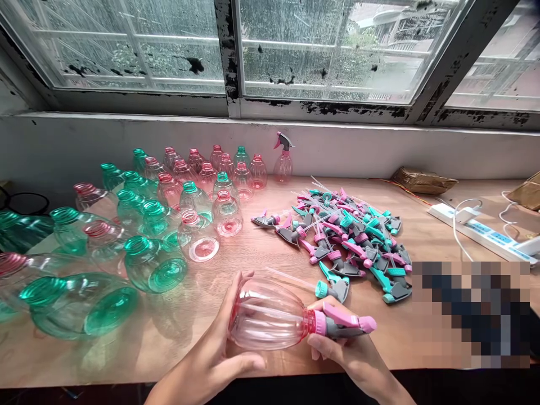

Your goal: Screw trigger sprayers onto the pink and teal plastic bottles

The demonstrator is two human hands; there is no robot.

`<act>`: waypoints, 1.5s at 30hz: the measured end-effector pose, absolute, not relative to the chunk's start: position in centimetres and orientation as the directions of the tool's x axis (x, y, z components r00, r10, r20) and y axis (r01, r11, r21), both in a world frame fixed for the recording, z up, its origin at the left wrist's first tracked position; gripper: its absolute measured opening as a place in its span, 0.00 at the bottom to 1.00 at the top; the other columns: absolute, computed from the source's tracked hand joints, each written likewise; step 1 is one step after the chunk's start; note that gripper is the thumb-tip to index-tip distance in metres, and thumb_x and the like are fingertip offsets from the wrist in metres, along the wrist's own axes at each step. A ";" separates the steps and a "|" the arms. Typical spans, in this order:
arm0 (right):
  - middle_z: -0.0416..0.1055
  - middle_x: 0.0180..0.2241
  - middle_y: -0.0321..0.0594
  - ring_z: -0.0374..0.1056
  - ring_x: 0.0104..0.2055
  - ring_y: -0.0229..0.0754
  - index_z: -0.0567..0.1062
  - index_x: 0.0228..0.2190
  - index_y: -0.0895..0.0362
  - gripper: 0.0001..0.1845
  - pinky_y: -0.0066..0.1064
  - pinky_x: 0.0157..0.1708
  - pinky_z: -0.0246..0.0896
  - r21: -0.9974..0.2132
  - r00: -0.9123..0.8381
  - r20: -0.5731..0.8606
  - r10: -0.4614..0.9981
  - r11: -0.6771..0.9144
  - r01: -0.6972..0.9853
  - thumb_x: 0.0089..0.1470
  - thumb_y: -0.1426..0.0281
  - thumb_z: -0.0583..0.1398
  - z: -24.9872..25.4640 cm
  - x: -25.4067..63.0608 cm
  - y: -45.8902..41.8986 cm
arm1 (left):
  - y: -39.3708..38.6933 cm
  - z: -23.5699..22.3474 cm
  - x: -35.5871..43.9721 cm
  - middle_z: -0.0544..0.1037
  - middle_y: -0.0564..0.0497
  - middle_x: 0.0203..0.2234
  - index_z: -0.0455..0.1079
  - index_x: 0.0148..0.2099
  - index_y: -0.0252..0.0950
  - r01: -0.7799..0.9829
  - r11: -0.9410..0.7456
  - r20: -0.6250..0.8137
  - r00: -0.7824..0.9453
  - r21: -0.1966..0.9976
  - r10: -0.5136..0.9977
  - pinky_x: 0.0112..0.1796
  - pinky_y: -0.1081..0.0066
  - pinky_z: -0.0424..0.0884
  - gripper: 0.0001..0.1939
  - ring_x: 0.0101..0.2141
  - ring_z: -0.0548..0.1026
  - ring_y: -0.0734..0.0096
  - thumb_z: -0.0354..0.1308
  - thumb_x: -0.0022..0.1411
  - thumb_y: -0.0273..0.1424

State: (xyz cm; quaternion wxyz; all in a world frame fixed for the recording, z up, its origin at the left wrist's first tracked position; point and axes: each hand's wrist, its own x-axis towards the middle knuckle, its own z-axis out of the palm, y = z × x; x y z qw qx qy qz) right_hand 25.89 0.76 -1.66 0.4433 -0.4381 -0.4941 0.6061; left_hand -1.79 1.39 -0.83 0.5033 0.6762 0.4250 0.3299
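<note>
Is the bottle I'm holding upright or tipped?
Tipped: the pink bottle is held sideways between your left hand and right hand, spray head pointing right.

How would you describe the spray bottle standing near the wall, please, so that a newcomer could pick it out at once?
Find the window and drop to the wall beneath. Near its foot, right of the crowded bottles, stands a clear pink spray bottle. Unlike those open-necked neighbours, it wears a spray head.

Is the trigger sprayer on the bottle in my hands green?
No, the trigger sprayer on the clear pink bottle is pink and grey.
</note>
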 end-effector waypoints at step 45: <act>0.79 0.31 0.37 0.70 0.31 0.43 0.80 0.37 0.53 0.16 0.31 0.31 0.65 -1.000 -0.151 -0.015 0.988 -0.015 0.002 0.51 0.57 0.73 -1.4 25.8 0.8 | 1.5 -1.1 -1.9 0.42 0.48 0.77 0.30 0.77 0.55 0.274 -0.139 0.020 0.396 0.952 0.918 0.69 0.42 0.43 0.61 0.73 0.44 0.42 0.71 0.58 0.47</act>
